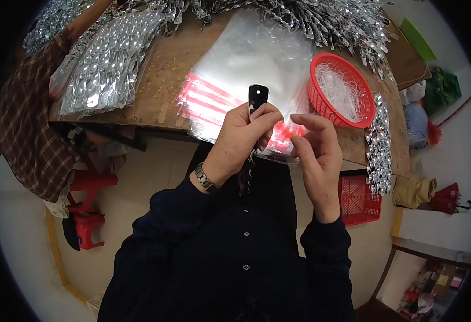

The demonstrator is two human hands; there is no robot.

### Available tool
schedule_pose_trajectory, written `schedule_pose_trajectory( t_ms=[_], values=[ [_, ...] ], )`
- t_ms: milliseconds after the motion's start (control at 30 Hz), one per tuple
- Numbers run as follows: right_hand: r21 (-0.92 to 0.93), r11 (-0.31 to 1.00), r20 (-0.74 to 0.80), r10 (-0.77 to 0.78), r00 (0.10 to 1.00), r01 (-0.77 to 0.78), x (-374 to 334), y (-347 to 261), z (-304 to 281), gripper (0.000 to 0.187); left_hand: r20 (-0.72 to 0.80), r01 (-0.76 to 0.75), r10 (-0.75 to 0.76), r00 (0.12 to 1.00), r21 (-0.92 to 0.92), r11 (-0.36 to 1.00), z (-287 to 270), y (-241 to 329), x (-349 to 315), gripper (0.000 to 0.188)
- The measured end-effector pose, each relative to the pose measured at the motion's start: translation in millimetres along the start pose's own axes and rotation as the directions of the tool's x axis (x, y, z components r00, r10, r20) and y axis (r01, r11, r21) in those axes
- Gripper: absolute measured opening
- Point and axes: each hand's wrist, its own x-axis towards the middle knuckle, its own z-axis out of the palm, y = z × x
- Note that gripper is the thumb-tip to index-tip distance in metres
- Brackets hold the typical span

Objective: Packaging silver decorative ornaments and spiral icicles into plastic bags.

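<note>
My left hand [230,142], with a metal-band watch on its wrist, is closed round a dark, glossy twisted strip [258,95]. The strip's rounded black end, with a small hole in it, sticks up above the fingers. Its lower part hangs below the hand over my lap, partly hidden. To the right, my right hand [318,153] is held with bent fingers, the thumb and index tips apart. No thing shows between them, though a fine thread would be too thin to make out. Behind both hands lies a stack of clear plastic bags [257,48] with red-striped ends.
A red basket [316,80] of clear threads stands right of the bags on the wooden table [163,70]. Silvery twisted strips [112,64] lie at left, with more heaped at the back and hanging at right. A person in a plaid shirt [29,123] is at left.
</note>
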Motion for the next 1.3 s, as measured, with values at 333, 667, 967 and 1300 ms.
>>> schedule_pose_trajectory(
  t_ms=[333,667,967,1300],
  values=[
    [0.229,0.973,-0.012,0.043,0.999,-0.039,6,8,11,0.008,0.004,0.002,-0.002,1.000,0.028,1.000,2,-3,-4,0.011],
    [0.163,0.986,-0.130,-0.017,0.991,0.038,1,1,8,0.005,0.099,-0.021,0.035,0.995,-0.135,0.991,-2,-8,-3,0.032],
    [0.087,0.988,-0.138,-0.116,0.984,0.128,-1,-13,8,0.005,0.123,-0.009,0.002,0.992,0.056,0.998,2,-18,-5,0.026],
    [0.051,0.987,-0.141,-0.147,0.979,0.156,2,-11,10,0.005,0.141,-0.081,0.067,0.988,0.098,0.992,4,-22,-7,0.022]
  ],
)
